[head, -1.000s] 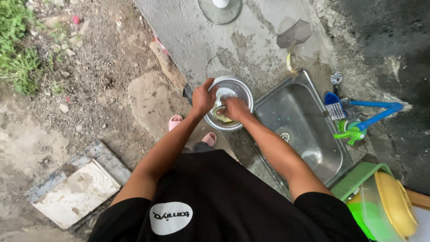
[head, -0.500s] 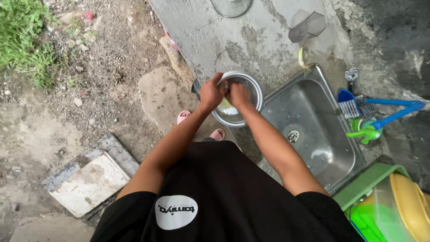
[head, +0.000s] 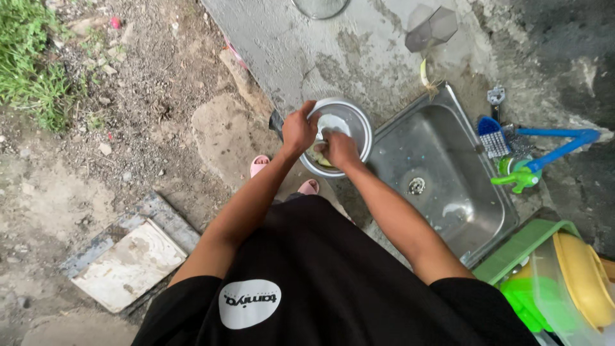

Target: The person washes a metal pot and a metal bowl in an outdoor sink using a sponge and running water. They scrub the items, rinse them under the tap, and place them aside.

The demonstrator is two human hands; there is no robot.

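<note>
Metal bowl (head: 349, 118), round and shiny, sits on the concrete slab (head: 307, 45) just to the left of the steel sink (head: 442, 179), its rim touching or nearly touching the sink's left edge. Both hands meet over it. The left hand (head: 298, 130) is clamped on the bowl's near-left rim, fingers curled over the edge, so the bowl lies directly under and slightly right of that hand. The right hand (head: 339, 150) is down inside the bowl on its near side, fingers closed around something pale yellow-green that looks like a sponge (head: 318, 157), though it is mostly hidden by the hand. Inside the bowl a white patch, foam or a smaller dish, shows at the far side; which it is cannot be told. Being round, the bowl has no long axis; what matters is that the left hand pins the rim while the right hand works the inner wall from the near side toward the far side. Both hands are equally close, each touching the bowl. Farther right, past the sink, lie a blue brush (head: 493, 136) and a green tool (head: 516, 179), and a green crate (head: 519, 256) with a yellow dish (head: 586, 275) stands at the near right.
</note>
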